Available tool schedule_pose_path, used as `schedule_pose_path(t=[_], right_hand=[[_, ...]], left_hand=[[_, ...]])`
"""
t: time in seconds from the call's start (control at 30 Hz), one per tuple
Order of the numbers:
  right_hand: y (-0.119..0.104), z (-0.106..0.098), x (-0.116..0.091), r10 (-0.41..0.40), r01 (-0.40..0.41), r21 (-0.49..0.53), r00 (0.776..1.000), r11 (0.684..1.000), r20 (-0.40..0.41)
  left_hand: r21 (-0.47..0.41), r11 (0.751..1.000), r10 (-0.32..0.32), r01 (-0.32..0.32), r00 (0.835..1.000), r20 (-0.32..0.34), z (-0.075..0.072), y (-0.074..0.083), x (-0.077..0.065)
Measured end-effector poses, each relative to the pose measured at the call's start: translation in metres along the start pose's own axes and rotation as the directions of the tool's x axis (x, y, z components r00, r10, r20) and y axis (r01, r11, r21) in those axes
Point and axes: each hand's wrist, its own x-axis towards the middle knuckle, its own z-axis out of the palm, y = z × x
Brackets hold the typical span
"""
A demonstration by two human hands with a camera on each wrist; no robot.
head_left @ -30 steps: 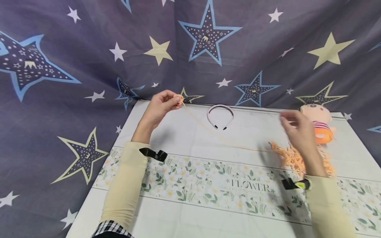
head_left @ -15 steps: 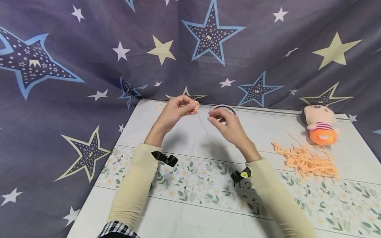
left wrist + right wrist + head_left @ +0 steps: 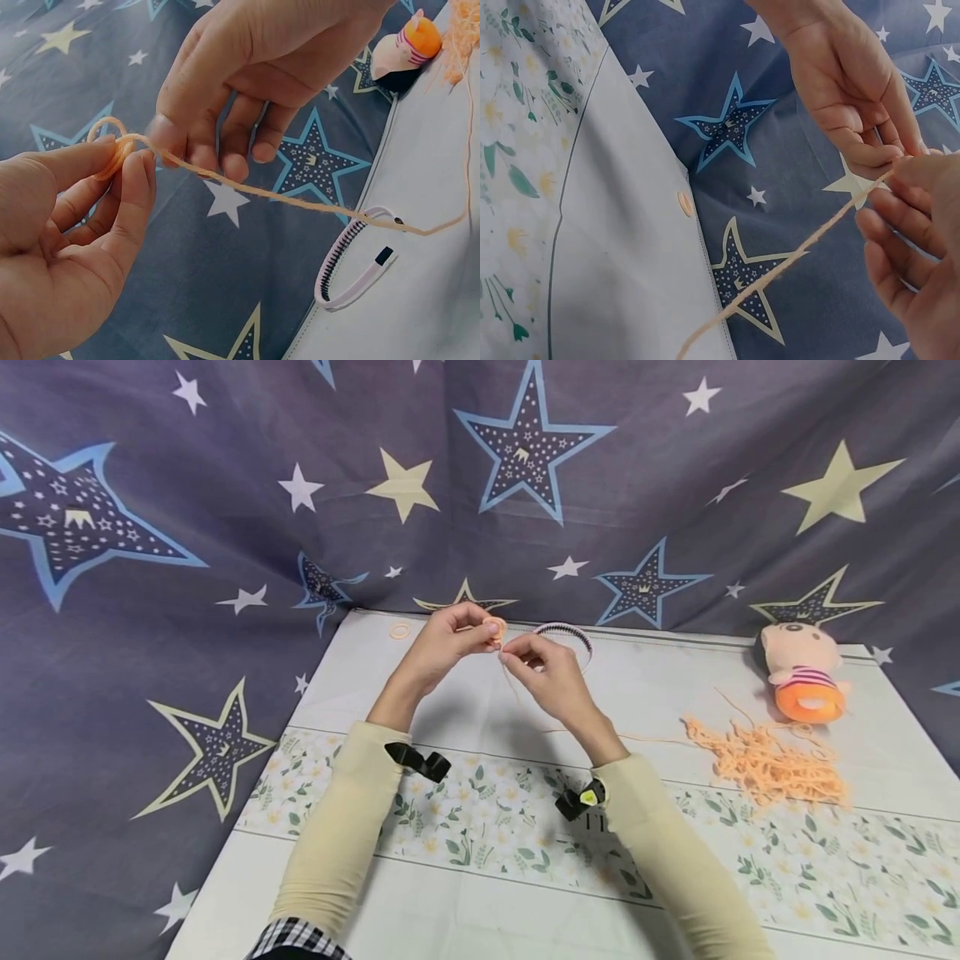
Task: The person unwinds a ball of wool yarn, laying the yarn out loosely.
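Observation:
My left hand (image 3: 446, 643) pinches a small looped bundle of peach-orange yarn (image 3: 116, 157) between thumb and fingers, raised above the far side of the table. One loop sticks up over the thumb in the left wrist view. Right beside it, my right hand (image 3: 551, 681) pinches the yarn strand (image 3: 292, 201) with thumb and index finger, its other fingers loosely bent. From there the strand runs down to the table and across to a tangled heap of the same yarn (image 3: 772, 764) on the right.
A thin peach ring (image 3: 400, 631) lies at the table's far left. Behind my right hand is a pale pink headband (image 3: 562, 627) with dark teeth. A plush doll (image 3: 806, 668) in orange lies beyond the yarn heap. A star-patterned curtain (image 3: 517, 452) hangs along the back edge.
My right hand has come left from the yarn heap to the left hand and now pinches the strand. The left hand has shifted slightly right, still holding the bundle, uncovering the ring.

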Motion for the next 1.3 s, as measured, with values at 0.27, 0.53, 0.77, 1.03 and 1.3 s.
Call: schedule_pose_path(t=[0.27,0.53,0.77,1.03,1.3], right_hand=[[0.001,0.000,0.001,0.001,0.002,0.050,0.999,0.999,-0.054],[-0.039,-0.004,0.001,-0.031,0.031,0.004,0.994,1.000,-0.105],[-0.030,0.000,0.006,-0.049,0.050,0.006,0.990,0.999,-0.133],[-0.009,0.005,0.011,-0.056,0.061,0.031,0.988,0.998,-0.142],[-0.006,-0.005,0.011,-0.038,0.040,0.009,0.985,0.999,-0.171]], left_hand=[[-0.006,1.000,-0.005,0.005,1.000,0.000,0.001,0.000,0.001],[0.007,1.000,0.006,-0.006,1.000,0.007,-0.001,0.000,0.000],[0.003,1.000,0.013,-0.013,1.000,0.011,-0.002,0.000,0.000],[0.003,1.000,0.009,-0.009,1.000,0.009,-0.003,0.000,0.000],[0.034,0.999,-0.015,0.016,1.000,-0.016,-0.011,0.000,-0.001]])
